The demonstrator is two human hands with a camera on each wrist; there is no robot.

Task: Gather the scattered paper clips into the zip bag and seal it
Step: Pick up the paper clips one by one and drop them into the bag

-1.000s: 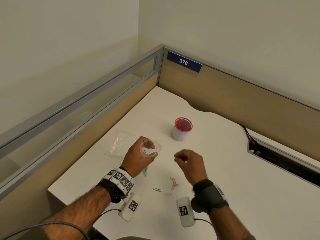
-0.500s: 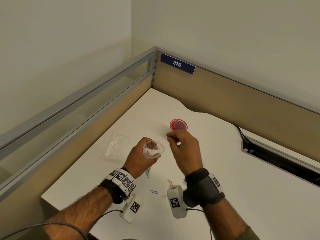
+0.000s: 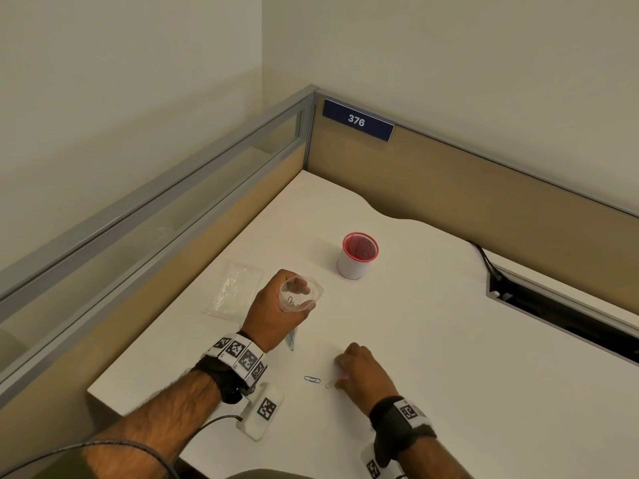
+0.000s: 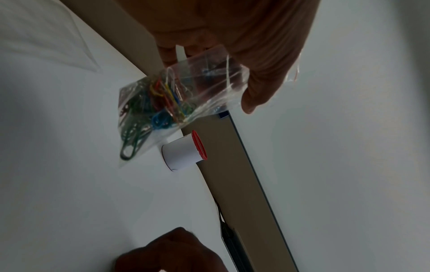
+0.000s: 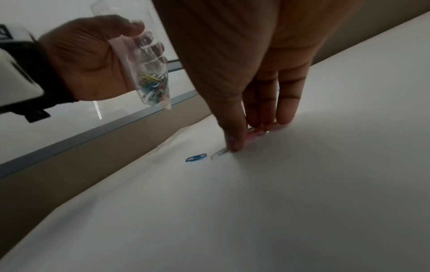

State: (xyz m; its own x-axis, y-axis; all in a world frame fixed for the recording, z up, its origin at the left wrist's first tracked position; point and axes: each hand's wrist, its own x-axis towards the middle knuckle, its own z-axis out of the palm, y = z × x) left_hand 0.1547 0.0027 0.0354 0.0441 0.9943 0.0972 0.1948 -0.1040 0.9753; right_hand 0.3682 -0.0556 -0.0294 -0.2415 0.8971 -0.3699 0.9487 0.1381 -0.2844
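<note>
My left hand holds a clear zip bag up over the desk, mouth open. Several coloured paper clips sit in the bag's bottom. My right hand is down on the white desk near the front. Its fingertips and thumb close on pink paper clips lying there. A silver clip lies at the thumb tip, and a blue clip lies loose just to its left.
A white cup with a red rim stands behind the hands. A second, flat zip bag lies to the left by the partition. A cable slot runs along the right rear.
My right hand has come back from the bag's mouth down to the desk and settled on the pink clips. The left hand still holds the bag in about the same place.
</note>
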